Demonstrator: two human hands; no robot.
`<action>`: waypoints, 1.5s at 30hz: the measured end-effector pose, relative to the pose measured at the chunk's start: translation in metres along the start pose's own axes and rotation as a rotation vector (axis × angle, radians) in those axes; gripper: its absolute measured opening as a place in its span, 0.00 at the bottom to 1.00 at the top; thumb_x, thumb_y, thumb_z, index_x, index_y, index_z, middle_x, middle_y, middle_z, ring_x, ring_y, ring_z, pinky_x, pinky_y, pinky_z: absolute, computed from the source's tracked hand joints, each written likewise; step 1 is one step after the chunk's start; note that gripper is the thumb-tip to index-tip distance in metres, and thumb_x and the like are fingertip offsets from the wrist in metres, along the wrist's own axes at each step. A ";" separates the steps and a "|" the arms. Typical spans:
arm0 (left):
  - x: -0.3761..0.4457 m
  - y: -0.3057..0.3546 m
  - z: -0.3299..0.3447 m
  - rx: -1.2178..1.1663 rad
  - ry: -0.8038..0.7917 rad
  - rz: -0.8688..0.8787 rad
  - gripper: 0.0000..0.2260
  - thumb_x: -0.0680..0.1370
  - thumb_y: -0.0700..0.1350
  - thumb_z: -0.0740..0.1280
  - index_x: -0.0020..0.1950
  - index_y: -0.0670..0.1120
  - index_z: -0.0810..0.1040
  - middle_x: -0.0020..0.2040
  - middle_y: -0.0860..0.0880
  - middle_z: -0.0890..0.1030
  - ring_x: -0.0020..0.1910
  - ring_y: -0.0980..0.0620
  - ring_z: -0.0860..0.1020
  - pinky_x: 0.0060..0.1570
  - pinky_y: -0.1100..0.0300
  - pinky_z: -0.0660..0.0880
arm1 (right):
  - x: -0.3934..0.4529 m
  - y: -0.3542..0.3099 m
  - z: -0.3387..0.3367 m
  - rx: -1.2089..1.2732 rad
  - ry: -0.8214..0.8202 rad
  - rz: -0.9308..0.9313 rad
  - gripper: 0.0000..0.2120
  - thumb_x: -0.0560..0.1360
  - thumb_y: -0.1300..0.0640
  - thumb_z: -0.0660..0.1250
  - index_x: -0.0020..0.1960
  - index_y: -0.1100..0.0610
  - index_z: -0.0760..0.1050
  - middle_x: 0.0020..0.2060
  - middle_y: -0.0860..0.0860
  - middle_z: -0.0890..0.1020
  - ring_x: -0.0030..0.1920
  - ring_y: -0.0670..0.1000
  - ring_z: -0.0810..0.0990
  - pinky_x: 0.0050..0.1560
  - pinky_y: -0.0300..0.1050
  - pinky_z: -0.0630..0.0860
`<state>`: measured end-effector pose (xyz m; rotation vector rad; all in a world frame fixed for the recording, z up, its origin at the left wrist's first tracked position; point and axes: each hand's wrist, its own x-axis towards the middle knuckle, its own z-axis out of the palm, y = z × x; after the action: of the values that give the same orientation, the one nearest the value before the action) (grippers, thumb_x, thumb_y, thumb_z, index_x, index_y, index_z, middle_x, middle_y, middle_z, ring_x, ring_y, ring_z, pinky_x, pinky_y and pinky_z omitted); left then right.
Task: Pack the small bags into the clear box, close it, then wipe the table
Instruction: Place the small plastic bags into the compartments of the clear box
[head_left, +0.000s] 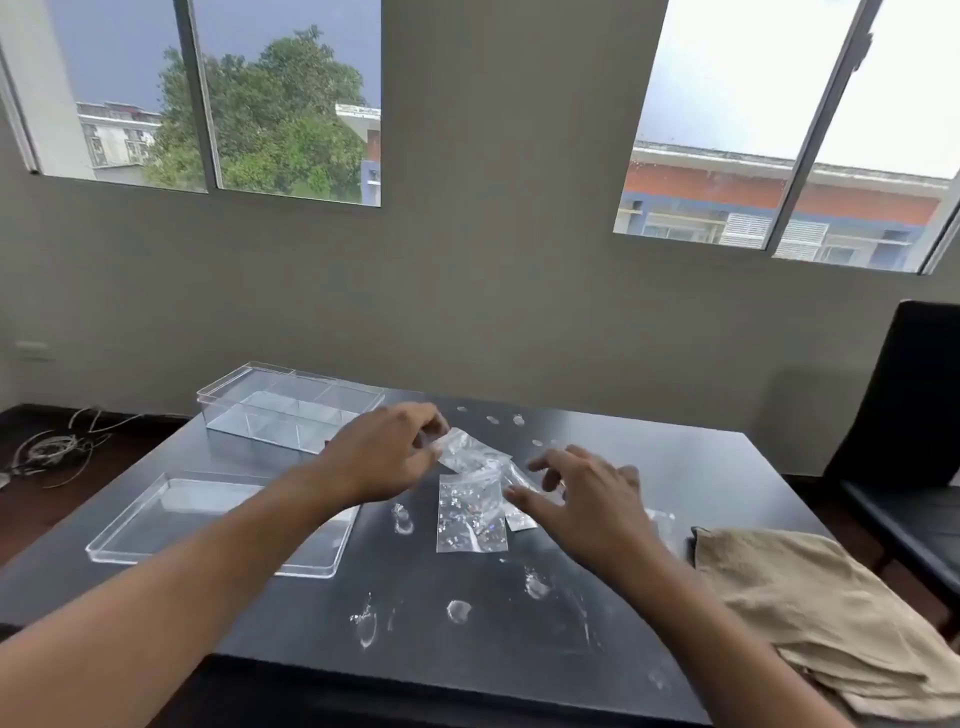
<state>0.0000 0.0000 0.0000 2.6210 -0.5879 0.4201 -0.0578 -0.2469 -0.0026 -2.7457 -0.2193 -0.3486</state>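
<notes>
Smudged black table (467, 649) under two windows, left hand (382, 457) pinching a small bag (470, 451), right hand (582, 499) spread loose

Two bare forearms reaching in from lower frame edges, converging at centre. Left hand (387, 454) at mid-frame, palm down, thumb and fingers pinched on corner of a small clear plastic bag (470, 449). Right hand (582, 499) just right of centre, palm down, fingers (545, 462) spread and curled, slightly blurred, gripping nothing visible.
</notes>
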 end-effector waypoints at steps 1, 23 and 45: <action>0.012 -0.001 0.005 0.010 -0.044 -0.004 0.09 0.79 0.51 0.67 0.58 0.52 0.79 0.55 0.54 0.84 0.52 0.54 0.82 0.56 0.53 0.78 | 0.010 -0.005 0.006 -0.021 -0.034 0.009 0.25 0.75 0.30 0.65 0.64 0.44 0.77 0.54 0.44 0.80 0.59 0.48 0.78 0.61 0.53 0.64; 0.059 -0.015 0.021 -0.204 -0.181 -0.146 0.15 0.73 0.42 0.77 0.55 0.48 0.76 0.37 0.54 0.79 0.35 0.57 0.75 0.38 0.67 0.69 | 0.059 -0.001 0.010 0.162 -0.018 0.127 0.11 0.76 0.50 0.73 0.57 0.48 0.78 0.26 0.42 0.78 0.43 0.52 0.76 0.51 0.49 0.71; 0.030 -0.118 -0.075 -0.673 0.310 -0.341 0.07 0.76 0.39 0.74 0.53 0.44 0.82 0.44 0.40 0.87 0.38 0.48 0.84 0.53 0.49 0.82 | 0.089 -0.090 -0.012 0.392 0.240 -0.090 0.12 0.81 0.51 0.66 0.42 0.53 0.81 0.30 0.53 0.77 0.33 0.51 0.74 0.37 0.43 0.69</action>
<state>0.0661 0.1212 0.0368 1.9084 -0.1317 0.4168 0.0073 -0.1593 0.0622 -2.2906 -0.3111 -0.5874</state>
